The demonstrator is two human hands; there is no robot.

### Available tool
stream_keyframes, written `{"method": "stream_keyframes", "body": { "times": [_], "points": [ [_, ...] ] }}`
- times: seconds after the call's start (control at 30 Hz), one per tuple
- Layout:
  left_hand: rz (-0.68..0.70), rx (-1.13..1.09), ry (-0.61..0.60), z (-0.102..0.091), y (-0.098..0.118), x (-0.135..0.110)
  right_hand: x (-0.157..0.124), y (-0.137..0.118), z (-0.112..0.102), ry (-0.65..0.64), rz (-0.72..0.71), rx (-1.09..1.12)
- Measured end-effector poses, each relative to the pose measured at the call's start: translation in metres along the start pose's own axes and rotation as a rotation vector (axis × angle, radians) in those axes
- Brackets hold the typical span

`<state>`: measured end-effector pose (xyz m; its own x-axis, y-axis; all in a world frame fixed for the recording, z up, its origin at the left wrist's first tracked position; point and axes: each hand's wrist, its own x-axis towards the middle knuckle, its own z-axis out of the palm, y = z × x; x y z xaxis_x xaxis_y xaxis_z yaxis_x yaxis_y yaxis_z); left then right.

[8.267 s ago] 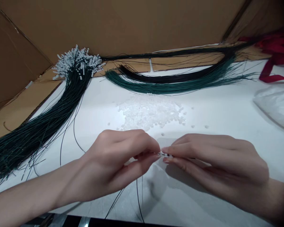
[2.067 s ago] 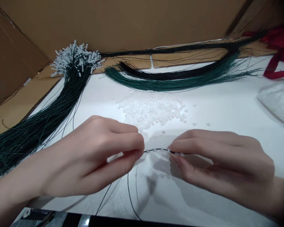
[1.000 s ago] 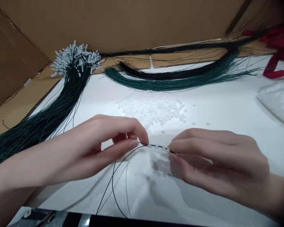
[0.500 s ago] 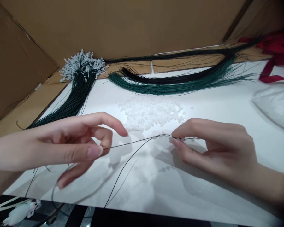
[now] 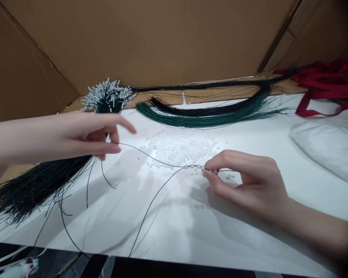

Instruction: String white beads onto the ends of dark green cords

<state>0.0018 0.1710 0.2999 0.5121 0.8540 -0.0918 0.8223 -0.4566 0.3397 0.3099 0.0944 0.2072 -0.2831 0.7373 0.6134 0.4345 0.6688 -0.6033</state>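
Note:
My right hand [image 5: 249, 177] pinches a thin dark wire strung with small clear-white beads [image 5: 193, 166] between thumb and forefinger. Leftward from the beads the wire splits into two strands; one strand [image 5: 150, 202] curves down toward the table's front edge. The other, slack strand [image 5: 142, 151] runs up to my left hand [image 5: 101, 135], which grips it between thumb and a curled finger, forefinger stretched out. Behind the beaded part lies a spread of loose translucent beads [image 5: 179, 146] on the white table [image 5: 261, 131].
A bundle of dark green wires with white beaded tips [image 5: 108, 96] lies under my left arm. Green and black wires [image 5: 203, 120] lie along the back by the cardboard wall [image 5: 162, 38]. To the right are red ribbon [image 5: 321, 88] and a clear plastic bag [image 5: 330, 144].
My left hand has moved up and away to the left, and the strand between my hands has gone from taut to slack. My right hand keeps its pinch. The view has shifted slightly.

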Motion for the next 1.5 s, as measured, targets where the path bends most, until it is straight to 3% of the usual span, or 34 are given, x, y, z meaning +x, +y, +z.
{"method": "stream_keyframes", "body": {
  "times": [0.03, 0.1, 0.17, 0.27, 0.43, 0.67, 0.77, 1.03, 1.5],
  "points": [
    [0.008, 0.05, -0.082, -0.002, 0.008, 0.011, 0.0, 0.0, 0.0, -0.003, 0.002, -0.004],
    [0.124, 0.068, -0.08, 0.004, 0.025, 0.029, 0.001, 0.0, 0.0, -0.007, 0.006, -0.01],
    [0.223, -0.037, -0.226, 0.018, 0.04, 0.038, 0.002, 0.001, 0.0, -0.007, 0.007, -0.013],
    [0.374, -0.25, -0.271, 0.041, 0.056, 0.036, 0.004, 0.003, 0.0, -0.01, 0.004, -0.017],
    [0.411, -0.316, -0.108, 0.061, 0.061, 0.026, 0.005, 0.006, 0.0, -0.021, 0.022, -0.006],
    [0.448, -0.295, 0.032, 0.079, 0.057, 0.027, 0.004, 0.009, 0.002, -0.058, 0.053, 0.005],
    [0.448, -0.296, 0.079, 0.082, 0.056, 0.029, 0.004, 0.011, 0.004, -0.068, 0.064, 0.032],
    [0.402, -0.343, 0.025, 0.079, 0.057, 0.03, 0.002, 0.009, 0.002, -0.077, 0.065, 0.067],
    [0.541, -0.329, 0.023, 0.078, 0.055, 0.032, -0.001, 0.011, 0.001, -0.018, 0.062, 0.062]
  ]
}}
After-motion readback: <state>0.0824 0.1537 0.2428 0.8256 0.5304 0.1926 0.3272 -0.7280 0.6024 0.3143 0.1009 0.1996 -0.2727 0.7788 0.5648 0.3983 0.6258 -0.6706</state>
